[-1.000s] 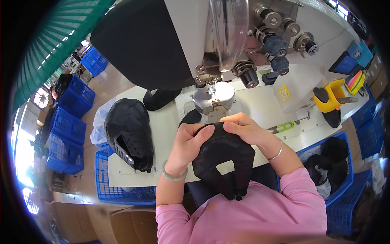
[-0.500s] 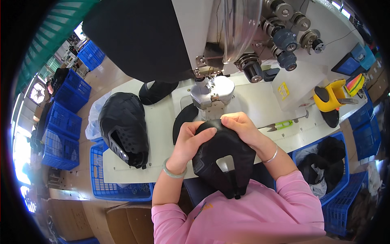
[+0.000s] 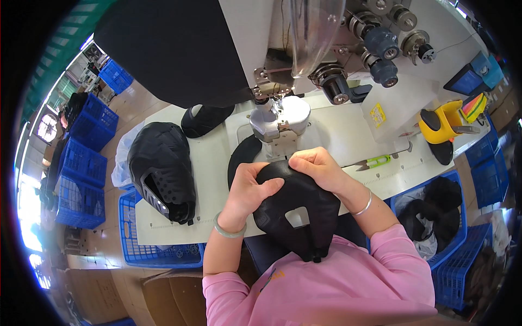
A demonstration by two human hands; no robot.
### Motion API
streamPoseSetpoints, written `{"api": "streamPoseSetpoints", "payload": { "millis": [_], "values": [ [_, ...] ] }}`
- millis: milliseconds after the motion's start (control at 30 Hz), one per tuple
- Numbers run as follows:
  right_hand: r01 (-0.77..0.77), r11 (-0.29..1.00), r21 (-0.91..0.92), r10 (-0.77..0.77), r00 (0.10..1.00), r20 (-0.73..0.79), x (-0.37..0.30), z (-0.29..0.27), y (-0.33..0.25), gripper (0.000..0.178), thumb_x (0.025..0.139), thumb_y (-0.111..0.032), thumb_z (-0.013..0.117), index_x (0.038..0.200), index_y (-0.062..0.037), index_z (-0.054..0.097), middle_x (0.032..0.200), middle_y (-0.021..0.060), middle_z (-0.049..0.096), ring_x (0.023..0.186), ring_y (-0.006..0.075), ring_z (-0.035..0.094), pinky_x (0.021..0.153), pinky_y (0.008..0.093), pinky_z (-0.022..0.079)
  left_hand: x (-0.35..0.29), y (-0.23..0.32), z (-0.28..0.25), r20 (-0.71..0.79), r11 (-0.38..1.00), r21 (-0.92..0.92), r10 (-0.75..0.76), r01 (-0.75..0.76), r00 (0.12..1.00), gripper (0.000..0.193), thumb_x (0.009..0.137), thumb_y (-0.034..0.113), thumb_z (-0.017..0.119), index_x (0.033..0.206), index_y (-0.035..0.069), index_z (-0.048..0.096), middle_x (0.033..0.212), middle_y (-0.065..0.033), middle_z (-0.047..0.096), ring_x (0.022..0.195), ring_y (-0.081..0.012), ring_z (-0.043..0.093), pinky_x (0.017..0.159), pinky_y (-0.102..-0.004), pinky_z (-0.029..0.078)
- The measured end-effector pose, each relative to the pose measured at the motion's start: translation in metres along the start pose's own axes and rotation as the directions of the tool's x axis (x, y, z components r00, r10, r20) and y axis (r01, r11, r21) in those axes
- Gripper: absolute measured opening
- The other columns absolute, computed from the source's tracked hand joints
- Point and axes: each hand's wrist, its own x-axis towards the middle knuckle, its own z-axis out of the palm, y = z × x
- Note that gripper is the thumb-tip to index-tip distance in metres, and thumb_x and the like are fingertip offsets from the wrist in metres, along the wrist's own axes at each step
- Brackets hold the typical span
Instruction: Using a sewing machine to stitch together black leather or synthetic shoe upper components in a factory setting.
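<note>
A black shoe upper [image 3: 298, 196] hangs between my hands at the front edge of the table, its split heel end pointing down to my pink shirt. My left hand [image 3: 247, 191] pinches its upper left edge, thumb on top. At its top edge, my right hand [image 3: 318, 168] is closed on it too, thumb pressed on the surface. The fingers behind the upper are hidden. Just beyond stands the post-bed sewing machine [image 3: 280, 122], the upper apart from its needle. A curved black piece [image 3: 239, 157] lies left of the post, partly behind my left hand.
More black uppers [image 3: 160, 163] lie stacked at the table's left, another black piece [image 3: 206, 120] behind them. Green-handled snips [image 3: 375, 162] and a yellow holder [image 3: 445, 127] are on the right. Blue crates [image 3: 160, 252] flank the table; the right crate [image 3: 462, 228] contains dark pieces.
The whole scene has shifted slightly left in view. My hands still grip the upper at the same edges; the left thumb has moved slightly away from the right hand.
</note>
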Motion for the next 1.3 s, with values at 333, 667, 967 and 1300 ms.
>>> {"api": "streamPoseSetpoints", "payload": {
  "millis": [333, 667, 967, 1300],
  "values": [
    [0.047, 0.996, -0.071, -0.048, 0.999, -0.005, -0.007, -0.002, 0.003, 0.028, 0.099, -0.022, 0.056, 0.088, 0.0023, 0.066, 0.077, -0.0034, 0.062, 0.07, 0.0015, 0.051, 0.061, 0.0193, 0.042, 0.003, -0.022, -0.014, 0.202, 0.934, -0.347, -0.02, 0.091, 0.979, 0.049, 0.08, 0.023, 0.049, 0.109, -0.016, 0.059, 0.099, -0.0196, 0.069, 0.083, -0.0228, 0.068, 0.077, -0.0274, 0.053],
    [0.036, 0.994, -0.104, -0.039, 0.999, -0.029, -0.012, 0.001, -0.001, 0.025, 0.098, -0.02, 0.059, 0.09, 0.0027, 0.065, 0.076, -0.0032, 0.062, 0.07, 0.0011, 0.05, 0.061, 0.0189, 0.041, 0.003, -0.013, -0.004, 0.189, 0.905, -0.399, -0.075, 0.147, 0.979, 0.03, 0.086, 0.012, 0.057, 0.105, -0.011, 0.064, 0.09, -0.011, 0.07, 0.076, -0.0131, 0.066, 0.068, -0.0226, 0.051],
    [0.031, 0.978, -0.204, -0.062, 0.988, -0.143, -0.011, 0.01, 0.0, 0.02, 0.095, -0.012, 0.062, 0.101, 0.0061, 0.067, 0.085, 0.0033, 0.068, 0.075, 0.0055, 0.06, 0.066, 0.0198, 0.049, -0.012, -0.014, -0.015, 0.047, 0.988, -0.15, 0.034, -0.026, 0.998, 0.023, 0.093, 0.016, 0.062, 0.105, -0.004, 0.063, 0.094, -0.0038, 0.067, 0.081, -0.0069, 0.061, 0.075, -0.0203, 0.047],
    [0.056, 0.998, -0.039, -0.058, 0.997, -0.043, -0.002, 0.016, 0.019, 0.018, 0.093, -0.011, 0.065, 0.099, 0.0045, 0.068, 0.083, 0.0009, 0.068, 0.076, 0.0038, 0.058, 0.066, 0.0198, 0.048, -0.027, -0.019, -0.016, 0.047, 0.948, -0.299, -0.102, 0.111, 0.994, 0.03, 0.1, 0.02, 0.053, 0.11, -0.006, 0.064, 0.093, -0.0047, 0.069, 0.076, -0.0065, 0.062, 0.066, -0.0203, 0.05]
  ]
}}
